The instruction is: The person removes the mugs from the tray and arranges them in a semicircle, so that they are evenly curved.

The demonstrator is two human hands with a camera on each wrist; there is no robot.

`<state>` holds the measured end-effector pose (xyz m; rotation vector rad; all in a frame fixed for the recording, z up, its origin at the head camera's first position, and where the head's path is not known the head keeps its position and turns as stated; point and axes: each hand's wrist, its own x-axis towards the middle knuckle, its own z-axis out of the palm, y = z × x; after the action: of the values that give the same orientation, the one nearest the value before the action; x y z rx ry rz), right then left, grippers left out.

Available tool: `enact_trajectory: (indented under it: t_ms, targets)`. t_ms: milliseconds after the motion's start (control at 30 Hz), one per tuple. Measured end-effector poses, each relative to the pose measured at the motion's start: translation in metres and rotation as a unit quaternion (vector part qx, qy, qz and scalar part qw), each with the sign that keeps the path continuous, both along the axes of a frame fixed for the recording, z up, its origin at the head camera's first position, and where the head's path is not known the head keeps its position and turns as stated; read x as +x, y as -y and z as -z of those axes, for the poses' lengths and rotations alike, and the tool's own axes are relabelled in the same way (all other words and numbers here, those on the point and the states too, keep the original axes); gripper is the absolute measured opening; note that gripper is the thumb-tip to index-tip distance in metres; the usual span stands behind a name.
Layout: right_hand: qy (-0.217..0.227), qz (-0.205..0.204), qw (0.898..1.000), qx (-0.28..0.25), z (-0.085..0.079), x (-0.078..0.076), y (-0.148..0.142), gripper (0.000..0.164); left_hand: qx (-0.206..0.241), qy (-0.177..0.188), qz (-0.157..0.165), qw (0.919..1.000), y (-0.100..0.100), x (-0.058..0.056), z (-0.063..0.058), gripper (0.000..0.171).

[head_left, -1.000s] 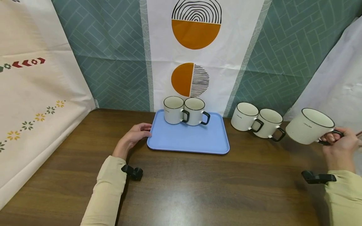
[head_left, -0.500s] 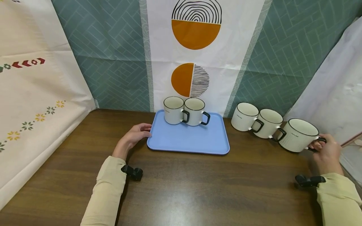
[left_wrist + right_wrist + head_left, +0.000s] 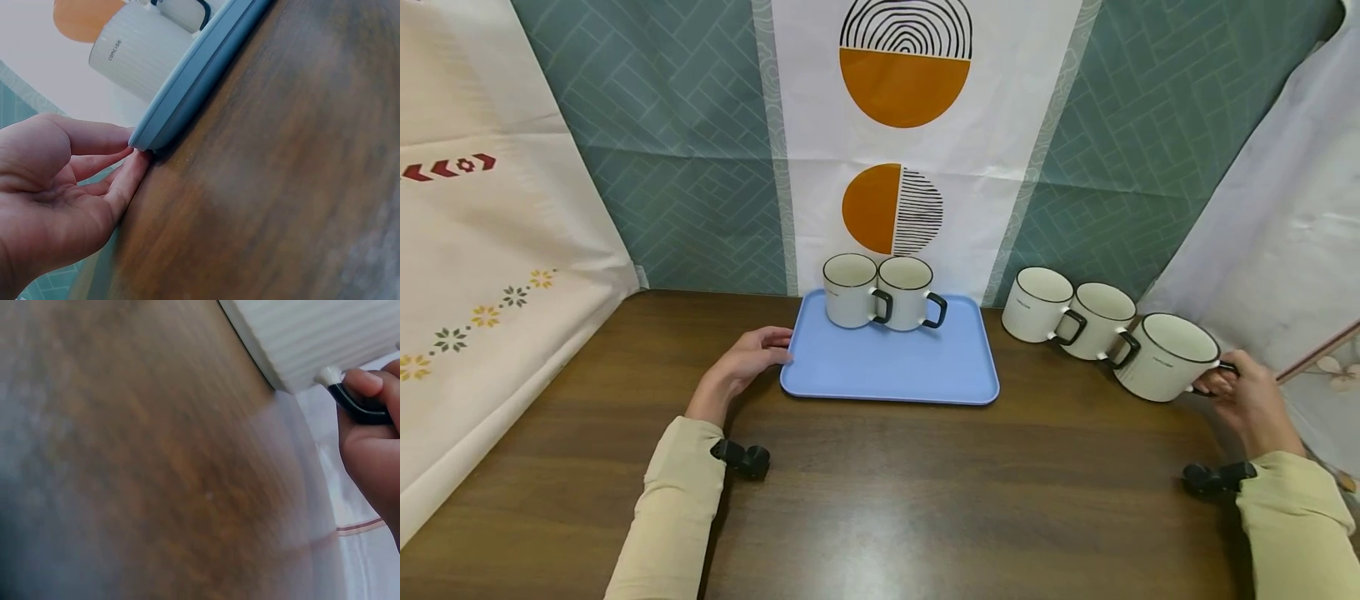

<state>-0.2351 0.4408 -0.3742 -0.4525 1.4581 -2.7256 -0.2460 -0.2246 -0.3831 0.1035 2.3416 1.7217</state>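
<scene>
White, faintly ribbed, and rimmed in black, the lettered mug (image 3: 1157,367) is in my right hand (image 3: 1247,402), its fingers curled snugly round the black handle (image 3: 362,413). From those fingers the mug's body lies at about 10 o'clock, the handle jutting back toward 4; its base seems to meet the wood-grain table (image 3: 925,492). Just beside it, at 10 o'clock, stands the middle mug (image 3: 1097,323), with the outer mug (image 3: 1033,310) beyond; whether the nearest 2 touch, I cannot tell.

What counts most, I judge, is the mug's bearing to the pale blue tray (image 3: 887,367): it lies at 9 o'clock from my right fingers, well apart, past those other 2 mugs, long axis running 9 to 3. My left hand (image 3: 739,368) is nearer, thumb and fingertips pinching its 9 o'clock rim. Toward its 12 o'clock edge stand the "concise" mug (image 3: 848,298) and its neighbour mug (image 3: 905,302), side by side.
</scene>
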Motion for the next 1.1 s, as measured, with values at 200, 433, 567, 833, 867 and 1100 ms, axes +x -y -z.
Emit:
enact_trajectory:
  t_ms: [200, 433, 567, 833, 867, 1100]
  targets:
    - [0.003, -0.035, 0.999, 0.027, 0.004, 0.001, 0.0, 0.051, 0.0, 0.002, -0.001, 1.0, 0.001, 0.0, 0.001, 0.052]
    - [-0.013, -0.077, 0.996, 0.037, 0.003, 0.004, 0.001, 0.046, -0.002, 0.005, -0.001, 1.0, 0.002, 0.0, 0.001, 0.052]
    - [-0.022, -0.114, 0.993, 0.003, 0.002, 0.004, 0.003, 0.044, -0.002, 0.005, 0.001, 1.0, 0.001, 0.0, 0.001, 0.053]
    - [-0.011, -0.142, 0.989, -0.032, 0.005, 0.003, 0.007, 0.046, -0.003, 0.006, 0.0, 1.0, 0.001, 0.001, 0.0, 0.053]
    - [-0.013, -0.145, 0.989, -0.034, 0.006, 0.003, 0.007, 0.046, -0.004, 0.005, 0.0, 1.0, 0.001, 0.001, 0.0, 0.053]
    - [-0.033, -0.133, 0.991, -0.005, 0.003, 0.002, 0.011, 0.045, -0.002, 0.002, -0.001, 1.0, 0.001, 0.002, 0.0, 0.051]
